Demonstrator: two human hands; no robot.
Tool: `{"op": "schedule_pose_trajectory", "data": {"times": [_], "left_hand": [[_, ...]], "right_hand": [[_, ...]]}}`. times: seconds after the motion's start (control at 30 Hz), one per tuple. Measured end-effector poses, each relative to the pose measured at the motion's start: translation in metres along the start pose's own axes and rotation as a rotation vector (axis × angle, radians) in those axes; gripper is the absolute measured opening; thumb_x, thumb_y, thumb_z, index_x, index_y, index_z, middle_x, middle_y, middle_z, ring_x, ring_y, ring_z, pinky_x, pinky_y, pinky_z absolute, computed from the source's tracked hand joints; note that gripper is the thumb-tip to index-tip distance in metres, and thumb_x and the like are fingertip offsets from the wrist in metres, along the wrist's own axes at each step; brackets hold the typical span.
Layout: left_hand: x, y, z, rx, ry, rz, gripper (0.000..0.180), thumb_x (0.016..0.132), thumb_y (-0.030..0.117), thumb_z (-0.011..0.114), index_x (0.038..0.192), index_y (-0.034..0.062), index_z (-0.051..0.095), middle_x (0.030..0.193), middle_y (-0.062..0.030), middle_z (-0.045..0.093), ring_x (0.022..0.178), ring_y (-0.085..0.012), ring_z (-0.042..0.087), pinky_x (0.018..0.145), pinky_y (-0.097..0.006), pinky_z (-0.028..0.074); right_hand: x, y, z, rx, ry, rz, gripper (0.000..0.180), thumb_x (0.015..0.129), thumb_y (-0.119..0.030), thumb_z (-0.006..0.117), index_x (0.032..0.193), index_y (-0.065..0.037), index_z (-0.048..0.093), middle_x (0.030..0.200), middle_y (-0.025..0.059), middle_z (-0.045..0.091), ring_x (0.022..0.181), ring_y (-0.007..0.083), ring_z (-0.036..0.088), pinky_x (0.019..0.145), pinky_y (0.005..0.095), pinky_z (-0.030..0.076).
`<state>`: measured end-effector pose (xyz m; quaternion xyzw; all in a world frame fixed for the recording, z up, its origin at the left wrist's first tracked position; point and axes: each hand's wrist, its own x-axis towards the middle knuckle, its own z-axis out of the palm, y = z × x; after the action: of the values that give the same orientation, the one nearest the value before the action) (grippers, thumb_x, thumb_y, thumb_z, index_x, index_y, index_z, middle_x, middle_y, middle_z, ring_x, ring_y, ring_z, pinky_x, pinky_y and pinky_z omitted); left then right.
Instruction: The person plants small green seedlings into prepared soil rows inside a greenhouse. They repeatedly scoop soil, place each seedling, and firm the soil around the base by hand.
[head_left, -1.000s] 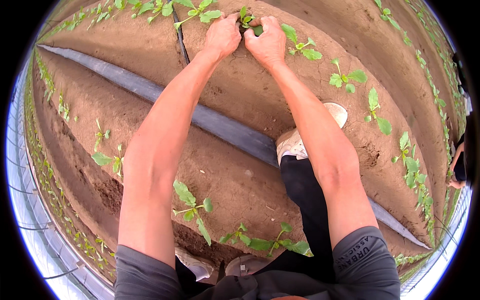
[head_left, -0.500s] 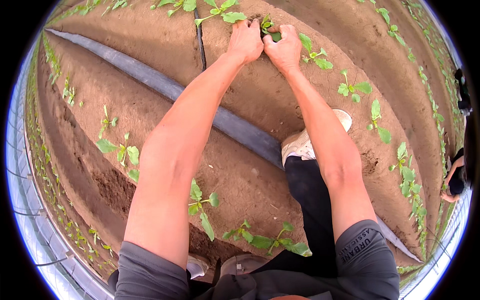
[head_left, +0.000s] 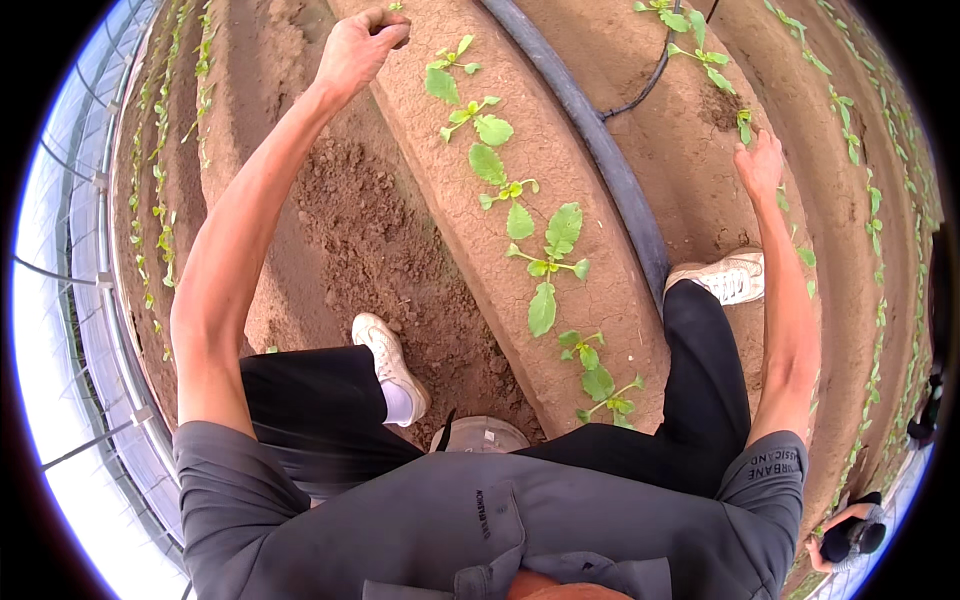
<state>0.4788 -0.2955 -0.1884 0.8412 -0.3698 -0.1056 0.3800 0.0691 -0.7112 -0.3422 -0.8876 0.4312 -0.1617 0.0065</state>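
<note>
My left hand [head_left: 362, 48] is raised over the bed at the upper left. Its fingers are pinched together, and their tips look dark with soil. Whether anything small is between them is hidden. Beside it, toward the centre, grow broad-leaved green seedlings [head_left: 492, 129] in a row on a raised soil bed [head_left: 470, 230]. My right hand [head_left: 760, 168] is out at the right, low over the neighbouring bed, with its fingers curled in. Its thumb side is right next to a small upright seedling [head_left: 744, 122]; what the fingers grip cannot be made out.
A dark flat hose [head_left: 590, 125] runs between the two rows, joined by a thin black tube [head_left: 645, 92]. A loose soil furrow [head_left: 370, 230] lies left of the middle bed. A round pale container [head_left: 482, 435] sits between my legs. Another person [head_left: 848, 530] crouches at the lower right.
My hands, together at one seedling before, are now far apart: the left to the upper left, the right to the right. The view has turned leftward, and my left foot now shows in the furrow.
</note>
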Motion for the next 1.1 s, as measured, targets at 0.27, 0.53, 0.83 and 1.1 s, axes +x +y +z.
{"op": "schedule_pose_trajectory", "data": {"times": [0.27, 0.53, 0.83, 1.1], "left_hand": [[-0.157, -0.233, -0.061, 0.601, -0.105, -0.488, 0.038, 0.092, 0.036, 0.057, 0.113, 0.0043, 0.064, 0.105, -0.0211, 0.069, 0.105, -0.0382, 0.064, 0.092, -0.046, 0.049], [-0.25, -0.299, 0.013, 0.688, -0.157, -0.651, 0.07, 0.093, 0.053, 0.053, 0.145, 0.0075, 0.04, 0.152, -0.0204, 0.031, 0.142, -0.0394, 0.026, 0.114, -0.052, 0.028], [-0.248, -0.255, 0.02, 0.712, -0.463, -0.722, 0.068, 0.087, 0.043, 0.063, 0.14, 0.0046, 0.043, 0.143, -0.0216, 0.041, 0.127, -0.0443, 0.044, 0.104, -0.049, 0.042], [-0.258, -0.234, 0.061, 0.142, -0.364, -0.937, 0.059, 0.088, 0.024, 0.067, 0.136, -0.0011, 0.045, 0.128, -0.0225, 0.058, 0.12, -0.0373, 0.056, 0.097, -0.043, 0.047]], "right_hand": [[-0.161, -0.171, -0.256, 0.34, -0.605, -0.549, 0.033, 0.086, -0.007, 0.065, 0.118, 0.0, 0.059, 0.122, 0.0199, 0.059, 0.105, 0.0376, 0.062, 0.088, 0.0411, 0.052], [-0.266, -0.232, -0.292, 0.251, -0.819, -0.745, 0.037, 0.078, -0.008, 0.072, 0.112, -0.001, 0.06, 0.108, 0.0139, 0.062, 0.09, 0.0321, 0.063, 0.078, 0.04, 0.051], [-0.25, -0.253, -0.29, 0.246, -0.73, -0.726, 0.032, 0.081, -0.01, 0.07, 0.11, -0.002, 0.059, 0.088, 0.0102, 0.056, 0.075, 0.0295, 0.059, 0.066, 0.0392, 0.049], [-0.254, -0.25, -0.287, 0.246, -0.709, -0.708, 0.029, 0.087, -0.016, 0.065, 0.112, -0.004, 0.059, 0.091, 0.0128, 0.058, 0.08, 0.0335, 0.061, 0.067, 0.0426, 0.049]]}}
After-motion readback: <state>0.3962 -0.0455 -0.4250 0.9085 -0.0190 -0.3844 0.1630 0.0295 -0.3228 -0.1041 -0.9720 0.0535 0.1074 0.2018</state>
